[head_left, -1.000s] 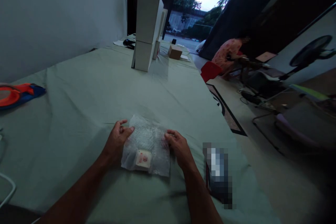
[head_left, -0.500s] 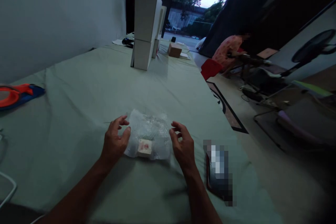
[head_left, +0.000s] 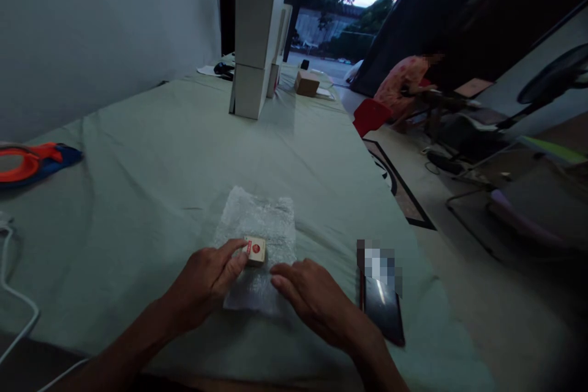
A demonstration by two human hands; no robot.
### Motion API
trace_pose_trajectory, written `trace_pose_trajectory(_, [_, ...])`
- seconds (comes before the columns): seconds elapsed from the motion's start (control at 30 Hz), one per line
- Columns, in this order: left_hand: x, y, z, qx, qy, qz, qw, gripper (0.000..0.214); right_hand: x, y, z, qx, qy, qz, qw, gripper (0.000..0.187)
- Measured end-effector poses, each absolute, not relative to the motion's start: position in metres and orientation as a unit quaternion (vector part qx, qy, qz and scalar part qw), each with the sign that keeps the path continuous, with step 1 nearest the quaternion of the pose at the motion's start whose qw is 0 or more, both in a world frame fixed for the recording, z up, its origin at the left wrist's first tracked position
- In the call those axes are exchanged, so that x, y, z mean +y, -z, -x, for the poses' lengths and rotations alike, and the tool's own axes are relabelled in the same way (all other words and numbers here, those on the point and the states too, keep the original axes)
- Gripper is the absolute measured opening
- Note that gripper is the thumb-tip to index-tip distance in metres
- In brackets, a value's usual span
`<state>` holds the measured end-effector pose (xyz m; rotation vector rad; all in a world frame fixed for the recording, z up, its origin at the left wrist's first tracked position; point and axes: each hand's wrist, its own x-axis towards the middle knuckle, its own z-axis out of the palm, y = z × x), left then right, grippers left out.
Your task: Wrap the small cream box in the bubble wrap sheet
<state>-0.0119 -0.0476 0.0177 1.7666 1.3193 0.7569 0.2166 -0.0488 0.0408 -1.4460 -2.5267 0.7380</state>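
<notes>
A small cream box [head_left: 257,248] with a red round mark on its top sits on a sheet of clear bubble wrap [head_left: 260,214], which lies spread on the table. My left hand [head_left: 214,272] has its index finger on the box's top left edge and its thumb low against the box's side, holding it. To the right, my right hand [head_left: 307,291] hovers at or just above the wrap's lower right part, fingers stretched toward the box but apart from it. Whether it touches the wrap, I cannot tell.
A phone [head_left: 383,312] lies right of my right hand. An orange and blue object [head_left: 41,162] and a white cable [head_left: 21,294] are at the left. Tall white boxes [head_left: 255,43] and a brown carton [head_left: 306,82] stand farther back. A person [head_left: 404,86] sits beyond.
My hands have come down and inward from the wrap's sides, the left one onto the box. The wrap now extends nearer to me in front of the box.
</notes>
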Motion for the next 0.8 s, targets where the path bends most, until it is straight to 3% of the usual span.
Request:
trace_pose_trajectory(0.13, [-0.059,0.004,0.019,0.548,-0.259,-0.714,0.350,0.033,-0.064,-0.026,-0.217,-0.832,-0.222,0.509,0.011,0.024])
trace_pose_trajectory(0.33, [-0.055,0.019,0.018,0.538,-0.286,-0.738,0.291,0.056,-0.060,-0.012,-0.212,-0.828,-0.184,0.530,-0.014,0.016])
trace_pose_trajectory(0.43, [-0.052,0.019,0.012,0.521,-0.282,-0.760,0.267,0.070,-0.059,-0.011,-0.212,-0.817,-0.189,0.545,0.006,0.025])
trace_pose_trajectory(0.63, [-0.049,0.028,0.001,0.503,-0.261,-0.782,0.259,0.099,-0.051,-0.014,-0.200,-0.806,-0.180,0.561,0.058,0.062])
trace_pose_trajectory(0.73, [-0.048,0.033,-0.002,0.507,-0.250,-0.785,0.253,0.108,-0.040,-0.015,-0.184,-0.803,-0.162,0.566,0.091,0.066])
trace_pose_trajectory(0.8, [-0.047,0.035,-0.004,0.511,-0.240,-0.788,0.245,0.110,-0.033,-0.015,-0.176,-0.807,-0.164,0.561,0.087,0.057])
